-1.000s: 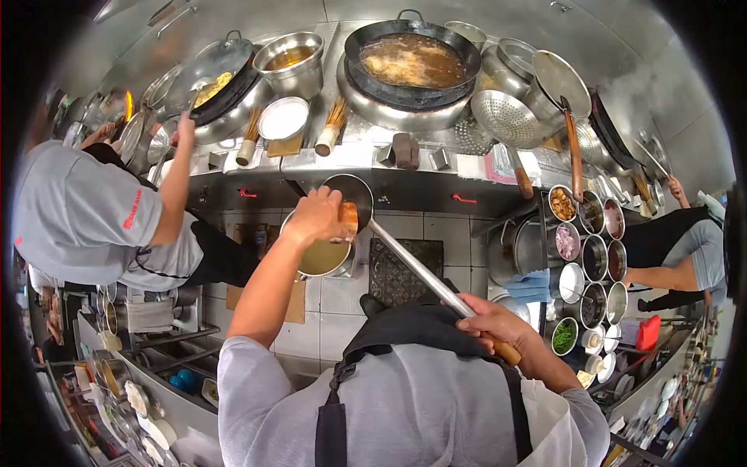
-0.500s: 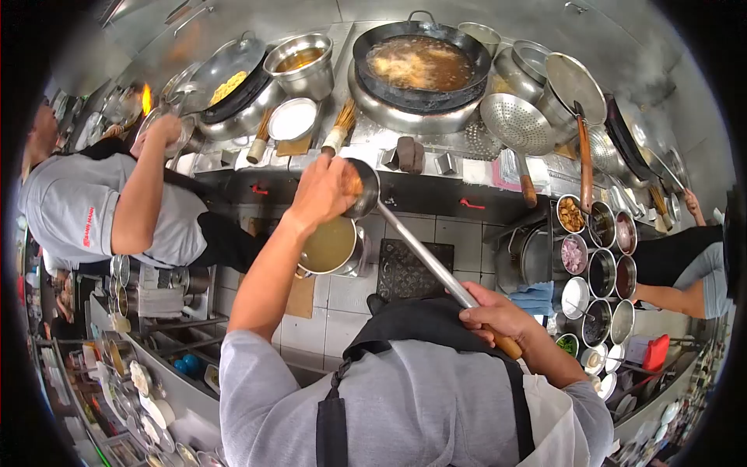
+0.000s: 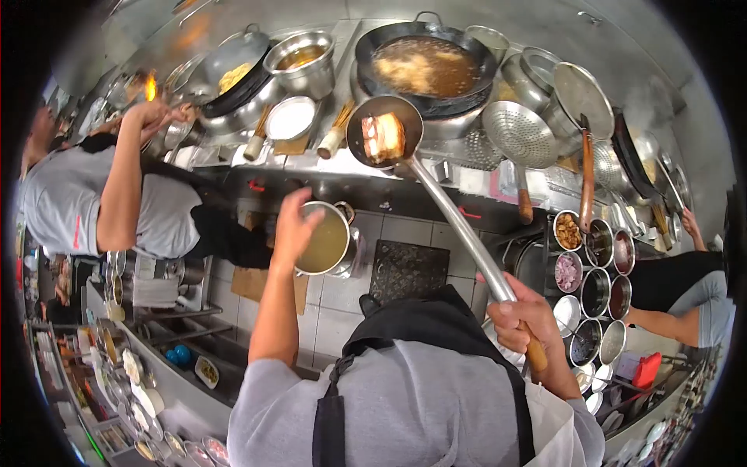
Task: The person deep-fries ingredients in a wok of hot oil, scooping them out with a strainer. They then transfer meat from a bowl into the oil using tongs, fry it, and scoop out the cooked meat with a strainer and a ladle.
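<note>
A long-handled ladle (image 3: 459,224) runs up from my right hand (image 3: 525,315), whose fingers wrap round the handle near its wooden end. In the ladle's bowl lies a browned block of meat (image 3: 384,138). The bowl is raised over the counter's front edge, just below the wok of bubbling oil (image 3: 426,66). My left hand (image 3: 294,227) holds nothing, its fingers apart, beside a pot of yellowish liquid (image 3: 323,240).
Left stands a co-worker (image 3: 117,194) near a wok with yellow food (image 3: 233,76). A perforated strainer (image 3: 520,134) rests right of the oil wok. Ingredient containers (image 3: 595,288) and another person's arm (image 3: 663,323) are at the right.
The ladle has moved up and forward toward the oil wok, with the meat now in its bowl. My left hand has let go of the meat, opened, and drawn back down and left.
</note>
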Demonstrator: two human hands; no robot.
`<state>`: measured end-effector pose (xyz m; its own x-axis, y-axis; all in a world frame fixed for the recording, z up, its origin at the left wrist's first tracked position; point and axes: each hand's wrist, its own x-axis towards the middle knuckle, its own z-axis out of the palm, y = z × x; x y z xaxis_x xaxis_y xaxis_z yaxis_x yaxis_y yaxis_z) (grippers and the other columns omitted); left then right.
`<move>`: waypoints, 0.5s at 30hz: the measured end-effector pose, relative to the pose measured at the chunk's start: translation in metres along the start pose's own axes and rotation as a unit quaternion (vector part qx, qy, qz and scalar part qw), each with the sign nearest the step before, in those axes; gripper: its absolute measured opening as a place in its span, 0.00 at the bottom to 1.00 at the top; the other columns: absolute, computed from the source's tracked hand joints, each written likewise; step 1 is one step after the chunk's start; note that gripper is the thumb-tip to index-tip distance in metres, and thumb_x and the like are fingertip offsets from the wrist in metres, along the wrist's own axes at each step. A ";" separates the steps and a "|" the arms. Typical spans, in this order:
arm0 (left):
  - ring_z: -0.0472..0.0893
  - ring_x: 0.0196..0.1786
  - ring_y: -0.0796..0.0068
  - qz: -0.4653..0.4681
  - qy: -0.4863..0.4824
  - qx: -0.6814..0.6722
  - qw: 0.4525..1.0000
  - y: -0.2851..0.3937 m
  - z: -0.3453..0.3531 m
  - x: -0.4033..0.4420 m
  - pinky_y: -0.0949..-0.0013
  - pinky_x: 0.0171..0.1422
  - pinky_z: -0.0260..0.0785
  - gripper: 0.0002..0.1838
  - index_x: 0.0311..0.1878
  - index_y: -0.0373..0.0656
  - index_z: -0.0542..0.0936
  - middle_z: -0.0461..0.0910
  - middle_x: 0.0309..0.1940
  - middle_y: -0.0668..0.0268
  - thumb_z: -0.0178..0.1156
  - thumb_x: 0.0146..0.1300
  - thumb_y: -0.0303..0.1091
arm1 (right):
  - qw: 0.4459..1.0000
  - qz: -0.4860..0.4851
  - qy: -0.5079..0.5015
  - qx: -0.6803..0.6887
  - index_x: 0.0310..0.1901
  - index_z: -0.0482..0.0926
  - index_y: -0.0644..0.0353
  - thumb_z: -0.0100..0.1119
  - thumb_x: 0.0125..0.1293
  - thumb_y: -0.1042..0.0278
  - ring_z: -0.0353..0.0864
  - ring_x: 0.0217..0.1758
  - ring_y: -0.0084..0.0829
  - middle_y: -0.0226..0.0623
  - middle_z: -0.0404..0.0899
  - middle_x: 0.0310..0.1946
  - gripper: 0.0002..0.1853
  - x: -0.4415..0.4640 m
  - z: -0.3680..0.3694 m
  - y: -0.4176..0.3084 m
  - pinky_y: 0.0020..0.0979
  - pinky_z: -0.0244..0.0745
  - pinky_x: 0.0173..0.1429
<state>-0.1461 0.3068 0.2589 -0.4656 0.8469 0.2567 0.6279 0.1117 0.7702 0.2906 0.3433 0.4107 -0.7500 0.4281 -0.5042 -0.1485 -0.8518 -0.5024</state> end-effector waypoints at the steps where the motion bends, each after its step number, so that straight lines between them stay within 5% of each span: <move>1: 0.77 0.56 0.58 -0.095 -0.071 -0.021 0.993 -0.010 0.008 -0.018 0.62 0.61 0.69 0.27 0.56 0.35 0.76 0.77 0.52 0.52 0.69 0.52 0.33 | 0.999 -0.020 -0.029 0.007 0.68 0.61 0.58 0.52 0.66 0.76 0.61 0.11 0.17 0.29 0.62 0.21 0.28 0.003 -0.004 -0.009 0.22 0.55 0.11; 4: 0.78 0.55 0.55 -0.211 -0.205 0.027 0.956 -0.071 0.058 -0.098 0.60 0.61 0.68 0.30 0.57 0.32 0.75 0.79 0.52 0.48 0.71 0.52 0.38 | 0.996 -0.066 -0.063 0.008 0.67 0.62 0.57 0.50 0.68 0.75 0.62 0.11 0.17 0.27 0.63 0.21 0.25 0.025 -0.003 -0.047 0.23 0.55 0.10; 6: 0.78 0.57 0.53 -0.264 -0.301 0.042 0.916 -0.122 0.092 -0.166 0.58 0.62 0.68 0.37 0.59 0.35 0.75 0.78 0.54 0.47 0.71 0.51 0.51 | 0.991 -0.093 -0.094 -0.014 0.64 0.64 0.57 0.51 0.68 0.73 0.62 0.11 0.17 0.25 0.63 0.21 0.23 0.060 -0.012 -0.079 0.23 0.55 0.10; 8: 0.78 0.58 0.53 -0.219 -0.417 0.060 0.880 -0.181 0.126 -0.231 0.61 0.61 0.69 0.38 0.58 0.36 0.77 0.79 0.54 0.47 0.68 0.52 0.57 | 0.991 -0.109 -0.072 -0.024 0.59 0.68 0.55 0.52 0.69 0.71 0.62 0.11 0.17 0.25 0.65 0.20 0.18 0.104 -0.012 -0.120 0.22 0.54 0.10; 9: 0.78 0.57 0.53 -0.320 -0.402 0.059 0.855 -0.139 0.110 -0.240 0.62 0.61 0.70 0.37 0.54 0.33 0.79 0.79 0.53 0.46 0.67 0.52 0.57 | 0.988 -0.116 -0.092 -0.043 0.55 0.69 0.56 0.52 0.69 0.71 0.62 0.11 0.17 0.25 0.65 0.19 0.14 0.130 -0.015 -0.140 0.22 0.54 0.10; 10: 0.80 0.52 0.53 -0.278 -0.389 0.035 0.878 -0.162 0.117 -0.270 0.59 0.58 0.71 0.26 0.52 0.42 0.82 0.82 0.46 0.50 0.63 0.55 0.50 | 0.984 -0.122 -0.112 -0.063 0.51 0.71 0.56 0.52 0.69 0.71 0.61 0.12 0.16 0.25 0.66 0.18 0.11 0.157 -0.016 -0.160 0.22 0.55 0.11; 11: 0.81 0.46 0.56 -0.085 -0.471 0.065 0.876 -0.163 0.103 -0.282 0.57 0.51 0.73 0.16 0.48 0.53 0.84 0.82 0.37 0.55 0.58 0.57 0.43 | 0.987 -0.108 -0.108 -0.056 0.45 0.71 0.57 0.52 0.69 0.71 0.61 0.12 0.16 0.25 0.66 0.17 0.05 0.182 -0.012 -0.182 0.21 0.56 0.12; 12: 0.81 0.41 0.60 -0.196 -0.447 0.026 0.872 -0.162 0.100 -0.298 0.56 0.45 0.73 0.14 0.45 0.61 0.85 0.80 0.29 0.59 0.55 0.58 0.39 | 0.989 -0.093 -0.102 -0.049 0.38 0.70 0.57 0.52 0.69 0.71 0.62 0.12 0.16 0.24 0.66 0.17 0.02 0.207 -0.006 -0.200 0.20 0.58 0.13; 13: 0.82 0.38 0.62 0.007 -0.408 0.136 0.903 -0.167 0.092 -0.314 0.57 0.43 0.73 0.14 0.44 0.57 0.85 0.80 0.27 0.60 0.57 0.56 0.39 | 0.990 -0.101 -0.088 -0.045 0.33 0.69 0.57 0.51 0.68 0.71 0.62 0.12 0.16 0.24 0.66 0.16 0.05 0.230 0.001 -0.214 0.19 0.59 0.14; 15: 0.82 0.32 0.61 -0.156 -0.411 0.167 0.882 -0.162 0.081 -0.333 0.58 0.40 0.74 0.15 0.46 0.54 0.84 0.80 0.26 0.62 0.60 0.55 0.36 | 0.992 -0.099 -0.080 -0.027 0.28 0.66 0.56 0.51 0.68 0.72 0.62 0.12 0.17 0.24 0.65 0.16 0.10 0.271 0.009 -0.236 0.19 0.61 0.16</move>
<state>-0.0418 0.0490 0.0012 -0.1239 0.8235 -0.5536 0.7616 0.4366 0.4790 0.1165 0.6573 0.3991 -0.8030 0.5279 -0.2767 -0.2714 -0.7372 -0.6187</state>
